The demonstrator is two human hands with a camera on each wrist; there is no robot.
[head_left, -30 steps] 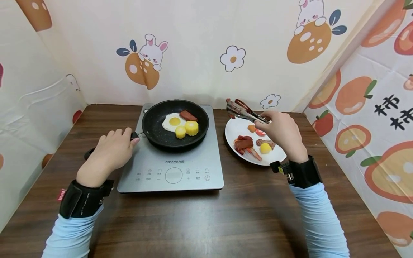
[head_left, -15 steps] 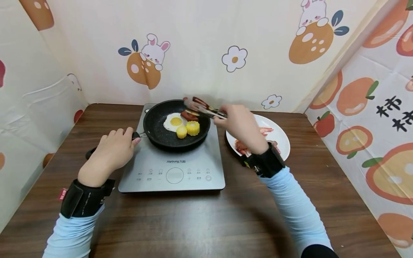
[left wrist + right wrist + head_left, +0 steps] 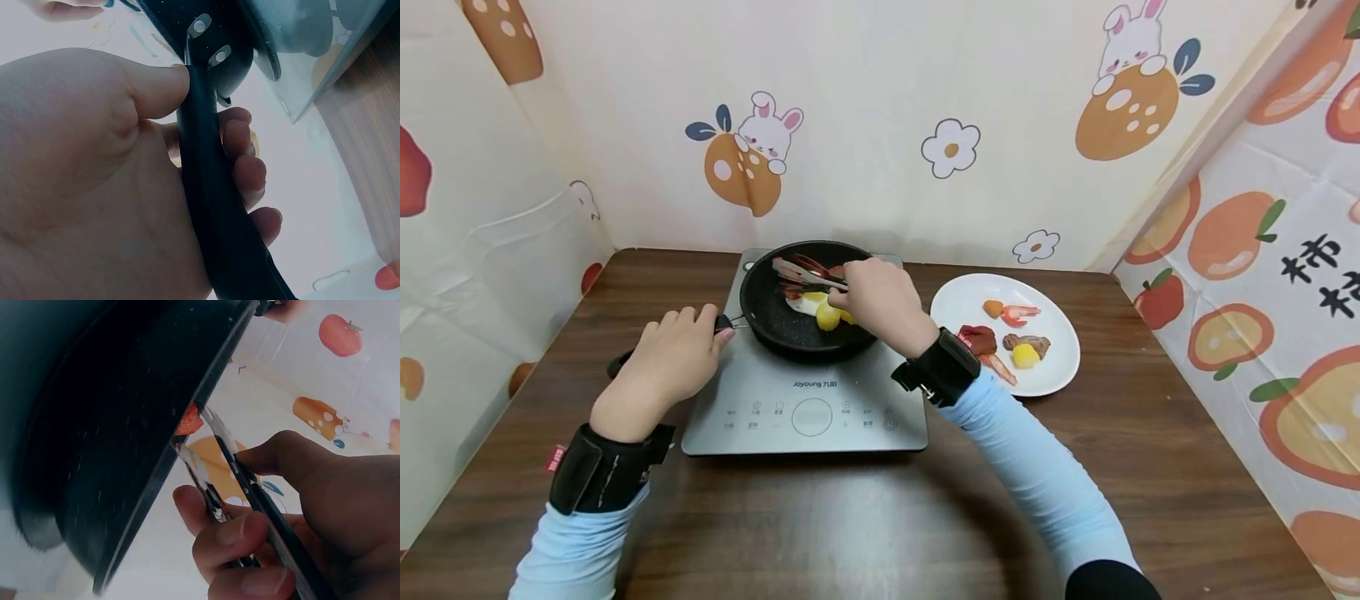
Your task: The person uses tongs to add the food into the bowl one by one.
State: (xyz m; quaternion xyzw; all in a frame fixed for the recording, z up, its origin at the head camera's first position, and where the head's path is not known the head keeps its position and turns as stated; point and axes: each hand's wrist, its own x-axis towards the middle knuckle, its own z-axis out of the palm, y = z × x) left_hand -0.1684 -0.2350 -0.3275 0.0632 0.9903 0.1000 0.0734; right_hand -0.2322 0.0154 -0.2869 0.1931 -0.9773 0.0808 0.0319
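Observation:
My left hand [image 3: 673,358] grips the black handle [image 3: 209,169] of a frying pan [image 3: 786,333], thumb on one side and fingers curled round the other. My right hand [image 3: 883,302] holds metal tongs [image 3: 808,271] over the pan. In the right wrist view, a reddish-orange food piece [image 3: 189,420] shows between the tong tips [image 3: 206,415], at the pan's rim. A fried egg [image 3: 803,305] and a yellow corn piece [image 3: 828,317] lie in the pan, partly hidden by the tongs and right hand.
Under the pan is a silver induction cooker [image 3: 812,387]. To its right, a white plate [image 3: 1052,371] carries several foods, among them a shrimp piece [image 3: 1018,314] and a yellow piece [image 3: 1025,357]. A printed cloth wall [image 3: 865,183] stands behind the wooden table [image 3: 820,525].
My right hand has carried the tongs leftward from above the plate to over the pan, and lowered them there. The left hand keeps its grip on the handle.

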